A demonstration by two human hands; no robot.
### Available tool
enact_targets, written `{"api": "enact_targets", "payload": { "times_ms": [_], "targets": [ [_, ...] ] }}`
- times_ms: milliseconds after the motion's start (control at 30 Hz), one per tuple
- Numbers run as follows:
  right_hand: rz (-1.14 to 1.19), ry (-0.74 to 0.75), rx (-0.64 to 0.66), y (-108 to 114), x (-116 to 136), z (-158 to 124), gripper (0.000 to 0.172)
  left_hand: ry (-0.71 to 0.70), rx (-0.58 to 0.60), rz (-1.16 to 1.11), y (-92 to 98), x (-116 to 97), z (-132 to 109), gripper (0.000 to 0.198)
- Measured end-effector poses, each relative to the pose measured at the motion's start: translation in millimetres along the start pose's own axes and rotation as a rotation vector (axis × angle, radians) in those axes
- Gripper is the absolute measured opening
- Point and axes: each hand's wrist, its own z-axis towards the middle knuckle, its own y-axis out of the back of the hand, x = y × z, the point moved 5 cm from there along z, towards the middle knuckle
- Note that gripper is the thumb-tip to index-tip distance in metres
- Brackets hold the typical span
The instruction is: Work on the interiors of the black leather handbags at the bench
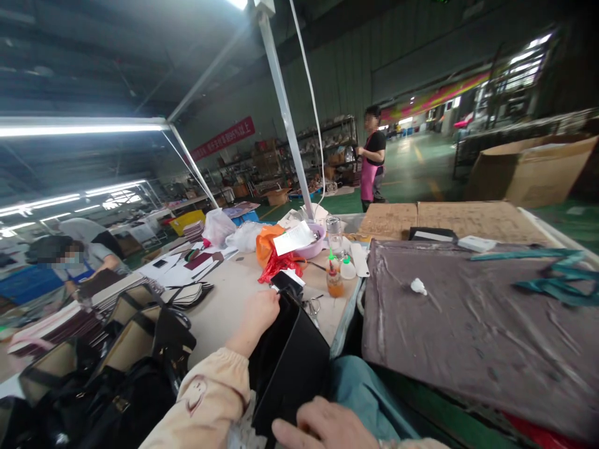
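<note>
As L fingers (270, 302) grip it, blk bag's (299, 358) below.

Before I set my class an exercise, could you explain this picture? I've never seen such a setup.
No machine here: one person's bare hands, filmed from a camera on that person's head, looking forward and down. The left hand grips the far edge of an open black bag; the right hand is by its near end, its hold unclear. On the worktable are scissors, a squeeze bottle of orange liquid and a red plastic bag; black handbags are piled at the left.
</note>
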Motion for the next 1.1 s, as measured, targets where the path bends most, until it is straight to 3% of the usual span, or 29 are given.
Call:
{"api": "enact_targets", "payload": {
  "times_ms": [167, 300, 433, 567, 767, 967, 1100],
  "targets": [
    [-0.065, -0.076, -0.147, -4.1, 15.5, 20.6, 0.026, 0.010, 0.042, -0.045, 8.0, 2.7, 2.5, 0.031],
    [0.024, -0.257, 0.062, -6.2, 2.4, 16.2, 0.040, 0.057, 0.051, -0.110, 19.0, 14.3, -6.0, 0.031],
    [0.124, -0.547, 0.258, 12.4, -26.5, 4.1, 0.057, 0.122, 0.120, -0.258, 26.0, 37.4, -17.8, 0.027],
    [0.163, -0.519, 0.277, 16.5, -55.0, 3.0, 0.079, 0.219, 0.188, -0.451, 23.6, 62.3, -27.5, 0.025],
    [0.160, -0.597, 0.201, -3.5, -93.5, 15.1, 0.076, 0.316, 0.176, -0.684, 22.7, 83.0, -40.7, 0.028],
    [0.296, -0.614, 0.243, -42.0, -83.1, 23.1, 0.086, 0.396, 0.133, -0.810, 26.7, 100.7, -50.8, 0.029],
    [0.368, -0.542, 0.160, -54.3, -73.7, 30.5, 0.064, 0.443, 0.081, -0.873, 23.3, 115.0, -57.0, 0.031]
  ]
}}
